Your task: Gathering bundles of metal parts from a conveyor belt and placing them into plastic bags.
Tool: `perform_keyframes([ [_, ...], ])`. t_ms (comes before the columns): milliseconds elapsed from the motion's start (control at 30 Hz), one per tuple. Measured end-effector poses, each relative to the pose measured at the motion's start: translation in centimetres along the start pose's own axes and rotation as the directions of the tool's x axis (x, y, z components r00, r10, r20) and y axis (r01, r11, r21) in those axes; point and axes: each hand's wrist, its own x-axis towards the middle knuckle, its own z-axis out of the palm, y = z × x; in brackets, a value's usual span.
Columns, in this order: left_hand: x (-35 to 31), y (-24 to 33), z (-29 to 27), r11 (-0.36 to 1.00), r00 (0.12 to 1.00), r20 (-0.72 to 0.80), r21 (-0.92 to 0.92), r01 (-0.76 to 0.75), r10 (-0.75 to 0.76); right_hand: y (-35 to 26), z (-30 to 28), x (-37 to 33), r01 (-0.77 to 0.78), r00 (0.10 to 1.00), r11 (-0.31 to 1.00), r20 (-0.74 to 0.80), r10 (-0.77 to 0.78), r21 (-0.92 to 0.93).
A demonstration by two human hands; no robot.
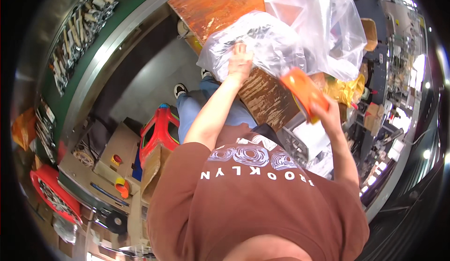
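A big clear plastic bag (267, 38) with silvery contents lies bunched on a worn wooden table (225, 8). My left hand (240, 63) is on its near side, fingers bent and closed on the plastic. To the right, my right hand (328, 113) grips what looks like a roll of orange tape (302, 90), raised beside the table's near right corner. Motion blurs the roll, and its far side is hidden. More loose clear plastic (333, 31) spreads from the bag toward the right.
A yellow plastic bag (347, 90) sits right of the table. At left are a red stool (161, 127), a bench with another orange roll (123, 187), and a green conveyor belt (77, 69) carrying bundles of parts. A red basket (56, 193) stands at the far left.
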Motion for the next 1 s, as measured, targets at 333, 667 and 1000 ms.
perform_keyframes([
  [333, 2.4, -0.4, -4.2, 0.984, 0.962, -0.235, -0.139, 0.109, -0.140, 13.6, 2.5, -1.1, -0.181, 0.977, 0.983, -0.108, 0.184, 0.036],
  [667, 9.4, -7.5, -6.2, 0.977, 0.990, 0.051, -0.163, 0.135, -0.128, 9.1, 10.3, 14.6, -0.207, 0.975, 0.922, -0.143, 0.168, -0.328],
  [1000, 11.6, -8.0, -7.5, 0.986, 0.971, 0.183, -0.025, 0.162, -0.155, 23.8, 14.6, 4.4, -0.604, 0.755, 0.735, -0.516, 0.404, -0.308],
])
